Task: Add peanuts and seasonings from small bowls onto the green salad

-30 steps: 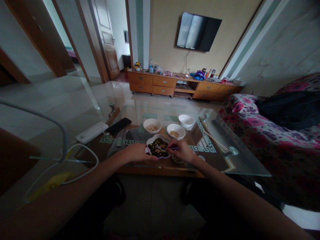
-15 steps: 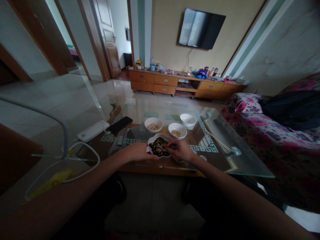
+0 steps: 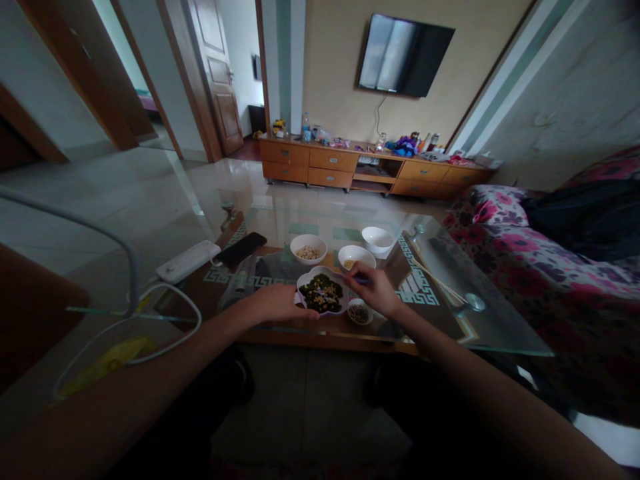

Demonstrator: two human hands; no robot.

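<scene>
A flower-shaped bowl (image 3: 300, 285) with a pale purple rim holds dark green food mixed with small light pieces. My left hand (image 3: 287, 303) grips its left side, the thumb lying along the near rim. Over the bowl's right edge, my right hand (image 3: 373, 287) is closed on a purple-handled utensil (image 3: 362, 280); its working end is not clear. Below that hand stands a small bowl (image 3: 360, 312) of dark and light grains. Behind are a white bowl (image 3: 309, 241) with pale pieces and another white bowl (image 3: 357, 251), partly covered by my fingers.
Farther back on the glass table (image 3: 510, 333) stands a third white bowl (image 3: 377, 237). Chopsticks (image 3: 443, 280) lie at the right. A black phone (image 3: 242, 249) and a white power strip (image 3: 187, 261) with a cable lie at the left. A floral sofa (image 3: 565, 280) flanks the table.
My right hand has moved right and slightly up with the utensil, away from the food. The small grain bowl shows more fully. My left hand keeps its hold on the flower-shaped bowl.
</scene>
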